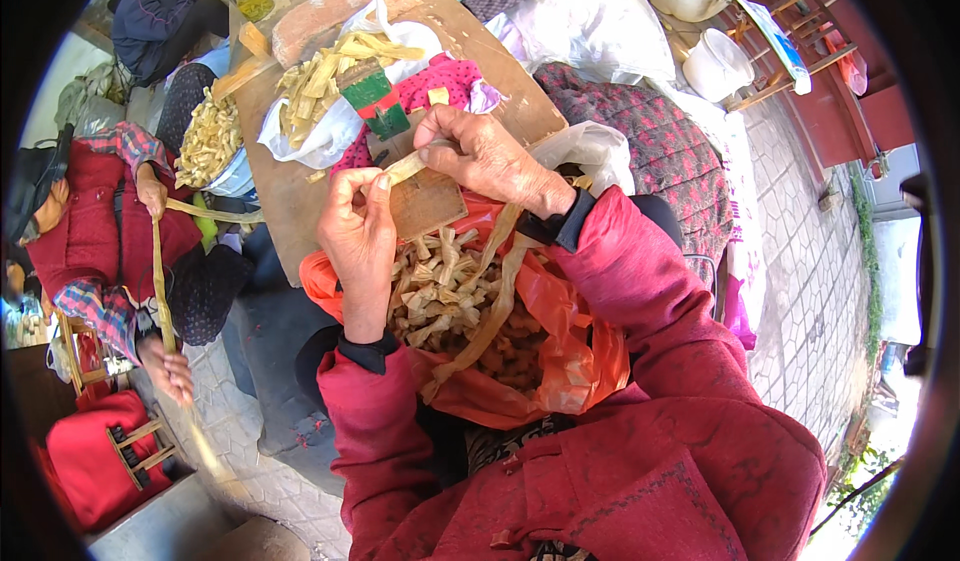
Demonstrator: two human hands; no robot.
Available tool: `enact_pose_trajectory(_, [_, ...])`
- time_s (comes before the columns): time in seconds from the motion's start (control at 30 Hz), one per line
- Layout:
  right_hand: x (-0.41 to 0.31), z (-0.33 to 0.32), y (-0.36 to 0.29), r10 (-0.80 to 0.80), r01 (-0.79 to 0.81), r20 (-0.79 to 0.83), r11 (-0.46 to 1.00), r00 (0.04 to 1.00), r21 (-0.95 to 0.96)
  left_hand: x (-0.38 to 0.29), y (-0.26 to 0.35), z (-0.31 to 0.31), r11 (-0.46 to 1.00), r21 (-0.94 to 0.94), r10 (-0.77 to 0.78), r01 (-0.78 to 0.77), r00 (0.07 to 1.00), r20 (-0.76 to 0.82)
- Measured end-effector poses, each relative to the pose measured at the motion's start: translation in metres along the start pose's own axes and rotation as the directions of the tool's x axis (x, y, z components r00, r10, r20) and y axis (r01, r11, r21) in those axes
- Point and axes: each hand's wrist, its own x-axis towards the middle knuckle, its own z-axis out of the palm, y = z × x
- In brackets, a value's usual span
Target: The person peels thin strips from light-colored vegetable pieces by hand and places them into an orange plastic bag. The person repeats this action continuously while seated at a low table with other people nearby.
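Observation:
My left hand (361, 223) and my right hand (491, 157) pinch a pale, flat strip of dried plant material (405, 169) between thumbs and fingertips, stretched over a small wooden block (424, 208). Below my right wrist, a long strip (499, 298) trails down into an orange-red plastic bag (592, 373) in front of me. Inside the bag lie many small folded or knotted pieces of similar strip (435, 283). Just beyond my fingers stands a green-and-red painted block (375, 100). A white plastic bag (315, 137) behind it holds a bundle of flat strips (330, 81).
The wooden tabletop (525, 100) bears a brick-like slab (341, 10) and pink dotted cloth (442, 77). At left, a co-worker (97, 223) handles a long strip (159, 283) near a bucket (232, 175) of knotted pieces. A quilted cover (637, 141) lies at right.

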Motion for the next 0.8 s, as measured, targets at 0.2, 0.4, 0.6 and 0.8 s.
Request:
enact_pose_trajectory(0.2, [0.0, 0.008, 0.004, -0.154, 0.109, -0.095, 0.924, 0.984, -0.367, 0.005, -0.013, 0.002, 0.975, 0.219, 0.041, -0.034, 0.999, -0.027])
enact_pose_trajectory(0.4, [0.0, 0.019, 0.015, -0.111, 0.054, -0.082, 0.86, 0.99, -0.507, 0.001, -0.01, 0.003, 0.877, 0.46, 0.143, -0.139, 0.989, 0.028])
enact_pose_trajectory(0.6, [-0.004, 0.021, 0.015, -0.09, 0.025, -0.062, 0.742, 0.994, -0.67, -0.003, -0.004, -0.004, 0.877, 0.469, 0.096, -0.107, 0.994, 0.046])
enact_pose_trajectory(0.8, [0.0, 0.005, 0.017, 0.02, -0.119, -0.282, 0.933, 0.959, -0.34, -0.009, 0.007, -0.018, 0.864, -0.27, -0.407, 0.424, 0.906, 0.12])
